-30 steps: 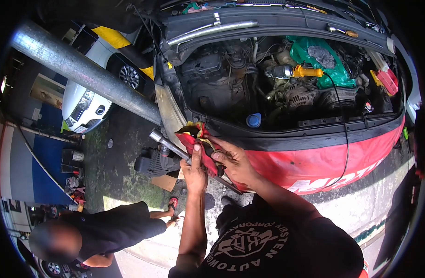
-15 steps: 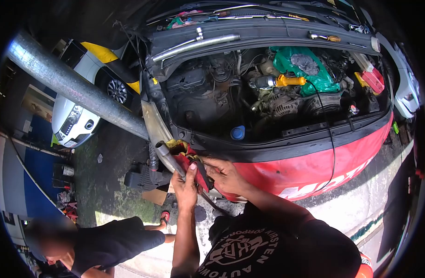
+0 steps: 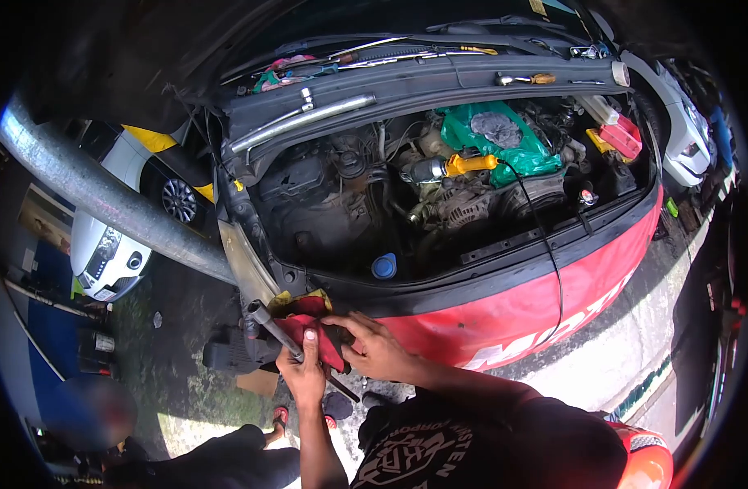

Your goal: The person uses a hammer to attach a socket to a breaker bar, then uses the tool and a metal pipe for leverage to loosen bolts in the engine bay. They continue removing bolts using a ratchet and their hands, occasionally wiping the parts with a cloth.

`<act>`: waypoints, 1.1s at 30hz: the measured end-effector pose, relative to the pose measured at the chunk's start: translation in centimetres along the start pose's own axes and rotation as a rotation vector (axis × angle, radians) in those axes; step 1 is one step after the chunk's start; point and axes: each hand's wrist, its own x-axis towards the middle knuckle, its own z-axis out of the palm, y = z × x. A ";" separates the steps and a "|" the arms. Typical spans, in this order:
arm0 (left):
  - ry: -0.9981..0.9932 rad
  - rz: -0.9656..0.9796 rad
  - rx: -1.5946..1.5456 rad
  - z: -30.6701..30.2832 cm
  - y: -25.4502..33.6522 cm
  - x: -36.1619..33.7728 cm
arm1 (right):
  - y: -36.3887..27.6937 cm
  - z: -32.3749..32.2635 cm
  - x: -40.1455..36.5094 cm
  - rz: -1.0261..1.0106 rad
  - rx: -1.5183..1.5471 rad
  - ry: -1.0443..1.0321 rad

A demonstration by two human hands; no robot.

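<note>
Wrapped around a metal socket tool [image 3: 274, 328], the left hand [image 3: 303, 379] clamps its shank, with the thumb laid along the near side of a red and yellow cloth [image 3: 311, 310]. The tool slants, its hollow socket end at the far left and its thinner rod showing at the near right, below the cloth. The right hand [image 3: 382, 350] is at the right edge of the cloth, fingers bent and spread, the index fingertip at the fabric; whether these fingers pinch it, I cannot tell. Tool and cloth are just in front of the near left corner of a car's engine bay [image 3: 308, 236].

A red cover [image 3: 439, 330] with white lettering drapes the car's front, to the right of the hands. Inside the bay are a blue cap [image 3: 383, 266] near the front edge, a yellow-handled tool [image 3: 470, 165] farther off, and a green plastic bag [image 3: 537, 163] beyond it with a grey cloth [image 3: 496, 129] on top. A black cord [image 3: 547, 236] runs from the yellow handle over the front. Along the far ledge lie a long metal bar [image 3: 304, 122] at left and a ratchet [image 3: 520, 80] with an orange-yellow grip at right.

To the far left, a thick metal pole [image 3: 113, 183] crosses before a white car [image 3: 105, 253]. Another person [image 3: 211, 460] is at the near left, in dark clothes.
</note>
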 end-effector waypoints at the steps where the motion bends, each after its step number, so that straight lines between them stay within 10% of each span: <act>1: -0.012 -0.001 -0.013 -0.4 -0.3 0.0 | 0.3 -0.1 -0.3 0.094 0.122 -0.037; 11: -0.024 -0.193 -0.108 -2.9 1.1 -2.2 | 4.1 -4.3 -0.8 0.348 1.156 0.112; 19: -0.265 -0.237 0.035 -1.3 -1.2 -2.5 | 1.2 -3.7 -0.2 0.482 1.001 -0.261; 22: -0.167 0.123 0.182 -0.7 -1.8 -2.1 | 1.9 -3.7 0.4 0.520 0.994 -0.146; 33: -0.094 -0.455 0.213 -6.5 -4.2 -5.5 | 11.5 -8.5 21.1 0.641 0.460 0.032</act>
